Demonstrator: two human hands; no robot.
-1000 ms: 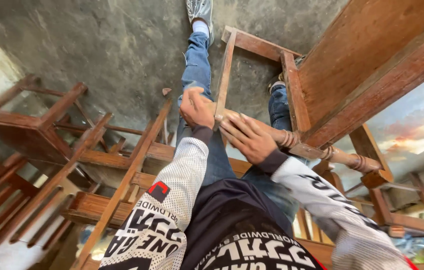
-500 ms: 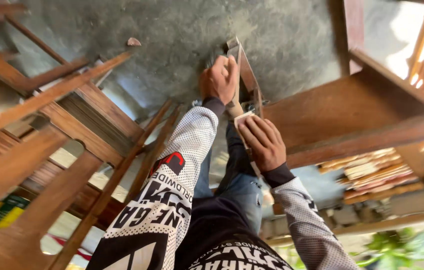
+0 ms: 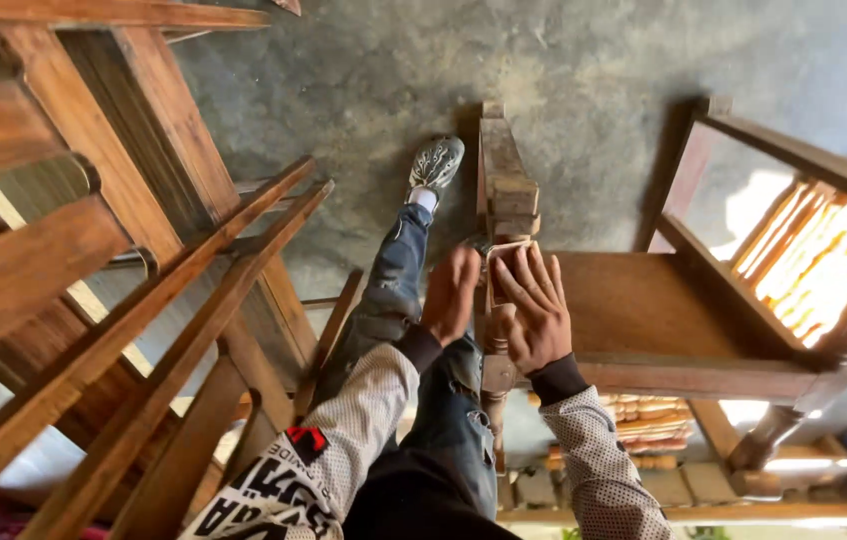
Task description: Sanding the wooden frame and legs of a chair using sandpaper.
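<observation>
left hand (image 3: 451,296): gripping the turned leg of wooden chair (image 3: 643,310) | right hand (image 3: 531,310): fingers spread, pressing sandpaper sheet (image 3: 503,262) against it | chair looks rigid, heavyish; best held by leg or rail

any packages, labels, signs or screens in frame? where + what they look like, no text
No packages, signs or screens.
Sleeve print: left arm, bottom centre; black block lettering on white with a red mark.
Sandpaper sheet: small pale rectangle with brown face, under the right hand on the wooden chair.

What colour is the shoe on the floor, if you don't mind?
Grey with a dark pattern, shoe; head view.
</observation>
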